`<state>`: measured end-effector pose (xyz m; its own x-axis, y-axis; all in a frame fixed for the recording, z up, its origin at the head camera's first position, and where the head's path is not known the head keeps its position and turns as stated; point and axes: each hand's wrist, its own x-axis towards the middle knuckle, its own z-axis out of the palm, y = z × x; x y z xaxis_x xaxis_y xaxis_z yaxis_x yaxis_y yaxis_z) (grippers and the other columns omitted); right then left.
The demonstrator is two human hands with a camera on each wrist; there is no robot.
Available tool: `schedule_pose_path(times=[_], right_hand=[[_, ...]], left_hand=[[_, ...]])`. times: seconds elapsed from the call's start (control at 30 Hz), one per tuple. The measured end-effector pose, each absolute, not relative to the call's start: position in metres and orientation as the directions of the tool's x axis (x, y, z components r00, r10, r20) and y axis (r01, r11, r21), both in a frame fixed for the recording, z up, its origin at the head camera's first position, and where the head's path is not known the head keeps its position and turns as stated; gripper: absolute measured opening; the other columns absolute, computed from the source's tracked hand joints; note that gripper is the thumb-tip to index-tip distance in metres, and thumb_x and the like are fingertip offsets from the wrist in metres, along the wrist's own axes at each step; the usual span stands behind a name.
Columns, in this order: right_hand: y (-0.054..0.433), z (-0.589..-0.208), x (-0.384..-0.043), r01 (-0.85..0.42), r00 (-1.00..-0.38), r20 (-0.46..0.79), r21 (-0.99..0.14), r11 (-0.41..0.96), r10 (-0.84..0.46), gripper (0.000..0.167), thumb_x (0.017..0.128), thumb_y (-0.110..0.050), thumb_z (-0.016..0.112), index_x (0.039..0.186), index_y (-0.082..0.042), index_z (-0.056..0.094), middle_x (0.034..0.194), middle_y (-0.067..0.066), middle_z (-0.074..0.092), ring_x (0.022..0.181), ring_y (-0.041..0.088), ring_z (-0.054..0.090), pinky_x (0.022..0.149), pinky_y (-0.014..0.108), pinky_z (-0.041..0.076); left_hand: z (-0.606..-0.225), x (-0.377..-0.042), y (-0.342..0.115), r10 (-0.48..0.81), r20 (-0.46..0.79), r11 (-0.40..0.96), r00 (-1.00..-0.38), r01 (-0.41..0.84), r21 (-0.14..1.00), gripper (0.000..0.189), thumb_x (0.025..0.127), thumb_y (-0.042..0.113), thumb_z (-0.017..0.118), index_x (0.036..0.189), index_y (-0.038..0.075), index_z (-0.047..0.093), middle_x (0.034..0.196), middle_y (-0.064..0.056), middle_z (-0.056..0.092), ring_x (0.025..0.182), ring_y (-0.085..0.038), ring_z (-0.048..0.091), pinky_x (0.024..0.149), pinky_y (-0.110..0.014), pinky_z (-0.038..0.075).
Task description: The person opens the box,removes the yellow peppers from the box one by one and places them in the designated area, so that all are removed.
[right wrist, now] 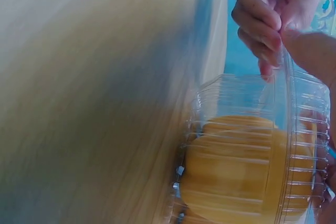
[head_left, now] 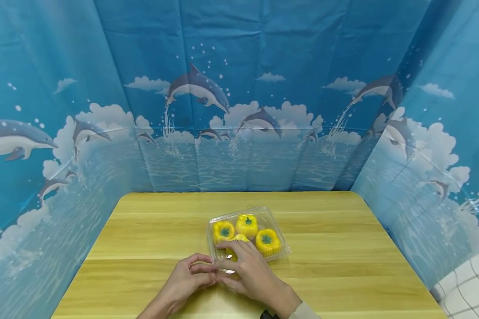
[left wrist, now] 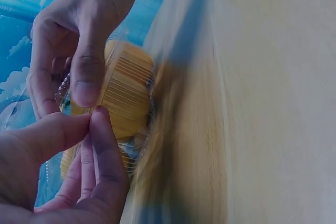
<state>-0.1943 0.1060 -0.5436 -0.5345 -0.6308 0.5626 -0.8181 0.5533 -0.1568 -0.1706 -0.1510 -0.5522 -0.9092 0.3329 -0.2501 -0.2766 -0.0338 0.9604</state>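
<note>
A clear plastic clamshell box (head_left: 269,218) lies at a slant on the table, with several yellow persimmon-like fruits (head_left: 268,242) with green tops inside. At its near left corner my left hand (head_left: 188,278) pinches the rim between thumb and forefinger, which shows close up in the left wrist view. My right hand (head_left: 252,271) spreads over the near part of the lid, its thumb at the same corner, almost meeting the left fingertips. It partly hides one fruit. In the right wrist view, the ribbed side wall (right wrist: 231,98) and the rim stand close to both hands.
The wooden table (head_left: 151,230) has rounded far corners. Blue curtains (head_left: 239,168) printed with dolphins and clouds hang behind it and along both sides. White cloth with a dark grid (head_left: 469,283) shows at the lower right. A small black object (head_left: 266,315) sits by the right sleeve.
</note>
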Motion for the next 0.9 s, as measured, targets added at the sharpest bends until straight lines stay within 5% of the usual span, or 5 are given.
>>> schedule_pose_path(times=[0.43, 0.9], right_hand=[[0.107, -0.548, -0.199, -0.834, -0.511, 0.614, -0.183, 0.521, -0.602, 0.020, 0.094, -0.040, 0.100, 0.111, -0.031, 0.096, 0.154, -0.002, 0.076, 0.138, 0.019, 0.071, 0.115, 0.048, 0.062], [0.104, -0.551, -0.208, -0.877, -0.369, 0.743, -0.081, 0.473, -0.558, 0.011, 0.097, -0.035, 0.096, 0.097, -0.029, 0.086, 0.134, -0.007, 0.081, 0.119, 0.012, 0.077, 0.094, 0.026, 0.045]], left_hand=[[-0.553, -0.168, -0.146, 0.283, -0.233, -0.033, -0.931, -0.252, 0.967, 0.054, 0.102, -0.002, 0.084, 0.150, -0.008, 0.061, 0.123, -0.016, 0.083, 0.108, -0.025, 0.084, 0.099, -0.033, 0.073], [-0.552, -0.170, -0.134, 0.212, -0.225, -0.013, -0.951, -0.233, 0.972, 0.048, 0.099, -0.002, 0.081, 0.145, -0.004, 0.066, 0.113, -0.013, 0.088, 0.104, -0.024, 0.085, 0.094, -0.030, 0.072]])
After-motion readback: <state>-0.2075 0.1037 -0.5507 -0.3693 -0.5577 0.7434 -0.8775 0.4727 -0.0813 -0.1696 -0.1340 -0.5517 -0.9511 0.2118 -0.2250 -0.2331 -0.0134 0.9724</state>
